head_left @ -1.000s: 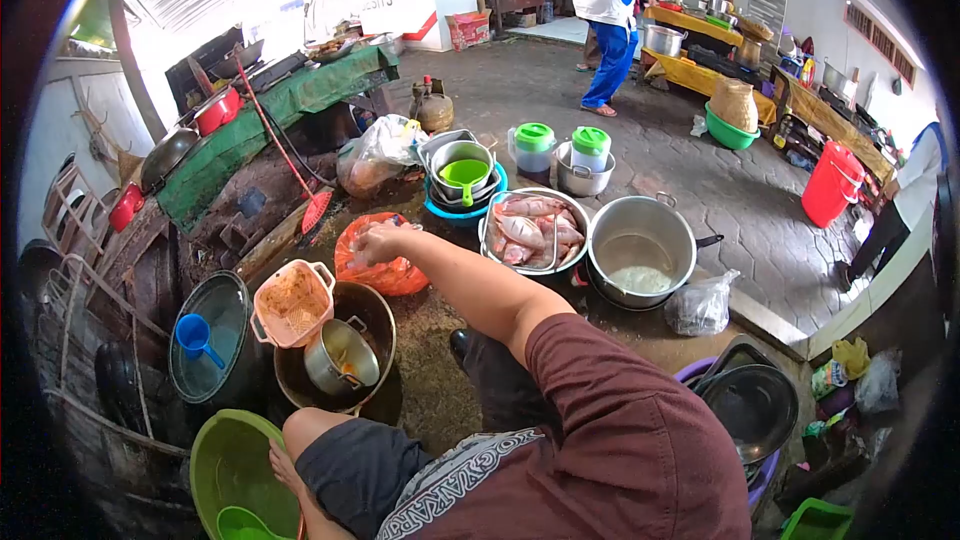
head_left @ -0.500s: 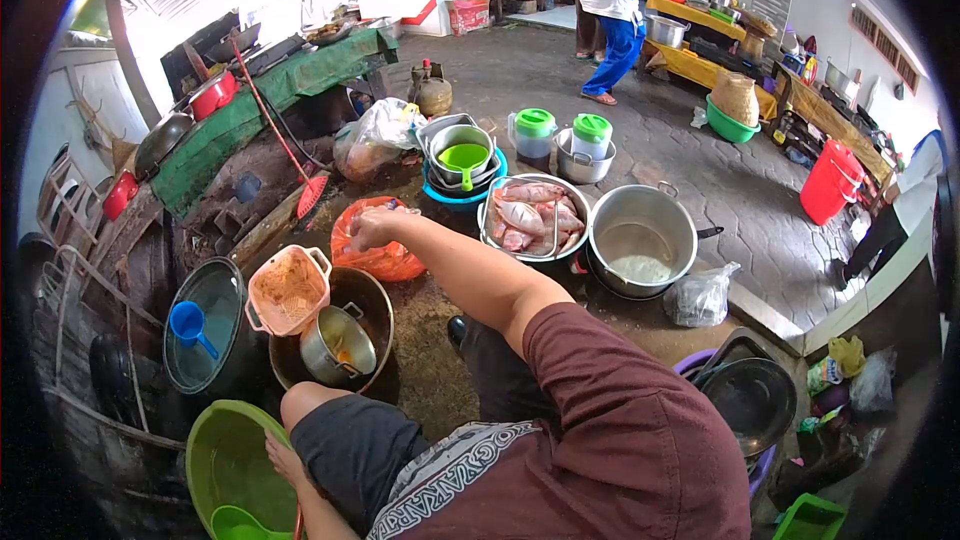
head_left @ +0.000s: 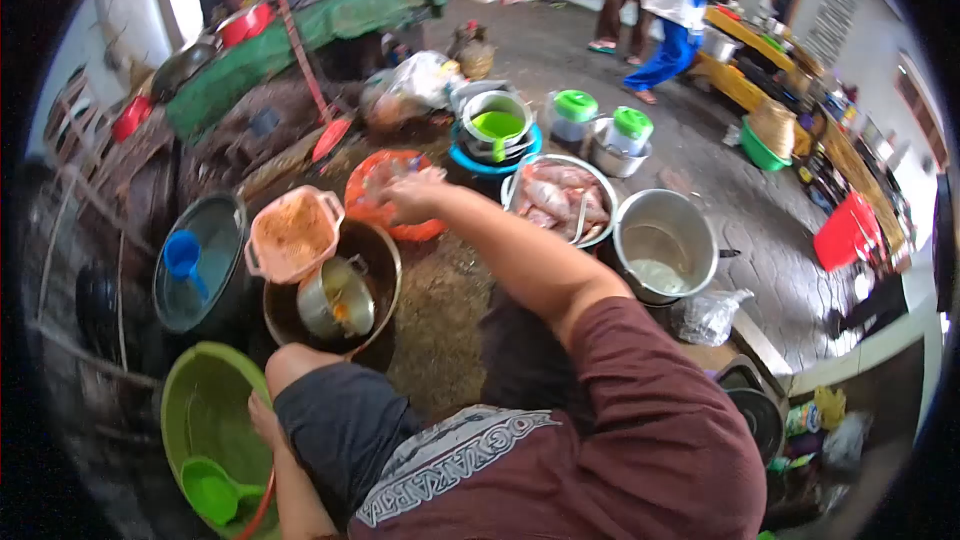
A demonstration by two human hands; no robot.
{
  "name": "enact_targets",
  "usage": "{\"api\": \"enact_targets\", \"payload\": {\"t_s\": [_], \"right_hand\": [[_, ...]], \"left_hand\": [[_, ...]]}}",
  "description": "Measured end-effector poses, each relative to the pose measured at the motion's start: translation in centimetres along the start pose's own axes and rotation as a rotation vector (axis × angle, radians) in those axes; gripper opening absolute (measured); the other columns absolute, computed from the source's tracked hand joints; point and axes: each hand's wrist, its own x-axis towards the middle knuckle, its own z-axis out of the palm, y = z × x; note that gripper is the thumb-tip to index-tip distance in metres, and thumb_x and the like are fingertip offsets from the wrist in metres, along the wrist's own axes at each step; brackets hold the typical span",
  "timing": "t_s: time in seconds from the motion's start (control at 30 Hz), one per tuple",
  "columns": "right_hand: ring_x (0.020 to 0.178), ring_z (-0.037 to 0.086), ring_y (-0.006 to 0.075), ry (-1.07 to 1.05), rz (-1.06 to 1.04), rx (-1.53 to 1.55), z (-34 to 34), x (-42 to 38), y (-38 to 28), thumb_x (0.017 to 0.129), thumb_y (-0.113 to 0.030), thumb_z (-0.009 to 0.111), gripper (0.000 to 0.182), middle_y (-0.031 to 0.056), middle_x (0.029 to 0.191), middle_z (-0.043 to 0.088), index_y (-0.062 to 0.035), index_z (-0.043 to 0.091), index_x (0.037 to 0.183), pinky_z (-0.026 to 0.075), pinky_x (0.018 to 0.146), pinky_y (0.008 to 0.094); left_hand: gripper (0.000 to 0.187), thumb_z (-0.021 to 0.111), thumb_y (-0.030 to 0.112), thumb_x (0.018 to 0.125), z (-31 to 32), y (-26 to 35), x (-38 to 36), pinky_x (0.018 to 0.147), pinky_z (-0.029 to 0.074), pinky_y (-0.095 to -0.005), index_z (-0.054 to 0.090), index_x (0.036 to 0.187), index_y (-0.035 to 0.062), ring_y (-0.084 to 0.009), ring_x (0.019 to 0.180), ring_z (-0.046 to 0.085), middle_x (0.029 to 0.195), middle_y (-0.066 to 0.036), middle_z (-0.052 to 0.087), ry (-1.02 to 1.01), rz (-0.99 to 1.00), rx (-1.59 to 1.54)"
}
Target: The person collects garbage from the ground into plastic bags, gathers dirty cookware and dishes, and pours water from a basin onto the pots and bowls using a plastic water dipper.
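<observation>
My right hand (head_left: 408, 197) is stretched out over an orange plastic bag (head_left: 412, 231), right at its opening. The fingers are blurred, and I cannot tell whether they hold anything. My left hand (head_left: 264, 423) grips the right rim of a large green basin (head_left: 181, 398) beside my knee. A bright green dipper (head_left: 208, 488) lies in this basin, and an orange-red hose (head_left: 262, 512) runs near my left forearm. Closer to the bag, a stained pink basket (head_left: 297, 227) rests on the edge of a big dark pot (head_left: 385, 315), which also holds a tilted metal pot (head_left: 318, 308).
A pan of raw fish (head_left: 556, 197) stands beside a large aluminium pot (head_left: 664, 241). Bowls are stacked in a blue basin (head_left: 470, 162). A blue dipper (head_left: 183, 256) sits in a dark tub (head_left: 213, 302) at left. A red broom (head_left: 328, 137) leans nearby. Two people (head_left: 672, 28) stand behind.
The view has shifted, and most things sit farther right or lower. My right hand has lowered over the orange bag. My left hand stays at the green basin's rim.
</observation>
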Motion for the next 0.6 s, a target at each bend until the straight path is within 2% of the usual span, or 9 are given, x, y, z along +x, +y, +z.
{"api": "enact_targets", "payload": {"t_s": [0.07,0.1,0.13,0.17,0.3,0.37,0.43,0.5,0.6], "right_hand": [[0.111,0.045,0.0299,-0.09,-0.132,0.004,2.7,1.1,0.7,0.071,-0.034,0.062,0.042,0.0087,0.117,0.05,-0.0179,0.056,0.109,0.033,0.087,0.0574],[0.113,0.043,0.0294,-0.132,-0.181,-0.016,1.4,-0.4,-0.1,0.07,-0.034,0.063,0.042,0.0092,0.115,0.05,-0.0172,0.057,0.108,0.032,0.085,0.0602],[0.114,0.041,0.0295,-0.178,-0.155,-0.093,-0.5,-2.0,-1.9,0.069,-0.032,0.064,0.044,0.0096,0.117,0.048,-0.0158,0.056,0.109,0.032,0.088,0.0598],[0.115,0.039,0.0296,-0.221,-0.125,-0.175,-1.6,-3.5,-3.4,0.069,-0.03,0.064,0.045,0.01,0.118,0.047,-0.0143,0.055,0.11,0.031,0.09,0.0595],[0.118,0.036,0.0296,-0.365,-0.37,-0.11,0.5,-4.0,-2.8,0.07,-0.02,0.064,0.05,0.0102,0.126,0.04,-0.0149,0.047,0.118,0.024,0.099,0.0578],[0.118,0.037,0.0291,-0.446,-0.427,-0.026,2.4,-3.7,-1.7,0.071,-0.02,0.063,0.051,0.0106,0.127,0.039,-0.0147,0.046,0.119,0.029,0.097,0.0539],[0.116,0.039,0.0295,-0.582,-0.423,-0.012,2.2,-3.4,-0.9,0.072,-0.021,0.063,0.051,0.0119,0.125,0.041,-0.0136,0.046,0.12,0.035,0.093,0.0486],[0.115,0.041,0.0303,-0.771,-0.293,0.069,2.2,-2.2,0.6,0.072,-0.024,0.063,0.053,0.0128,0.123,0.043,-0.0133,0.046,0.12,0.038,0.089,0.0448],[0.112,0.043,0.0302,-0.753,-0.212,0.164,3.3,-0.1,3.9,0.071,-0.026,0.063,0.052,0.0128,0.121,0.045,-0.0134,0.047,0.119,0.037,0.089,0.0447]], "left_hand": [[0.047,0.045,0.022,0.085,-0.3,0.8,-0.4,0.095,0.033,-0.0383,0.033,0.129,0.0103,-0.0331,0.116,0.039,0.132,-0.014,0.035,-0.007,0.008,-0.049],[0.051,0.046,0.026,0.084,2.3,-3.7,1.5,0.095,0.033,-0.0399,0.032,0.128,0.006,-0.0344,0.116,0.038,0.131,-0.016,0.035,0.063,0.134,0.189],[0.059,0.051,0.03,0.081,-0.9,2.4,-1.8,0.095,0.031,-0.0412,0.03,0.129,0.0034,-0.0353,0.117,0.036,0.13,-0.019,0.034,0.036,0.125,0.254],[0.059,0.051,0.03,0.081,-1.5,3.3,-2.6,0.095,0.031,-0.0412,0.03,0.129,0.0034,-0.0353,0.117,0.036,0.13,-0.019,0.034,0.029,0.087,0.266],[0.068,0.057,0.029,0.077,-2.6,5.2,-2.7,0.097,0.027,-0.0424,0.026,0.131,0.0015,-0.0362,0.119,0.033,0.13,-0.021,0.032,-0.012,0.137,0.141],[0.06,0.051,0.03,0.083,-2.3,4.3,-2.3,0.097,0.028,-0.0411,0.028,0.13,0.0003,-0.036,0.117,0.035,0.129,-0.021,0.034,-0.025,0.153,0.206],[0.052,0.041,0.032,0.089,-1.1,1.7,-1.1,0.098,0.028,-0.0394,0.031,0.128,-0.0001,-0.0347,0.116,0.036,0.128,-0.02,0.037,-0.101,-0.156,-0.428],[0.051,0.032,0.037,0.092,-0.7,1.4,-0.8,0.098,0.028,-0.0375,0.034,0.127,-0.0003,-0.0325,0.117,0.036,0.127,-0.019,0.039,-0.054,-0.444,-0.439],[0.053,0.037,0.034,0.091,-1.1,2.1,-1.1,0.097,0.03,-0.0416,0.028,0.131,-0.0003,-0.0352,0.119,0.034,0.13,-0.021,0.034,-0.099,-0.384,-0.127]]}}
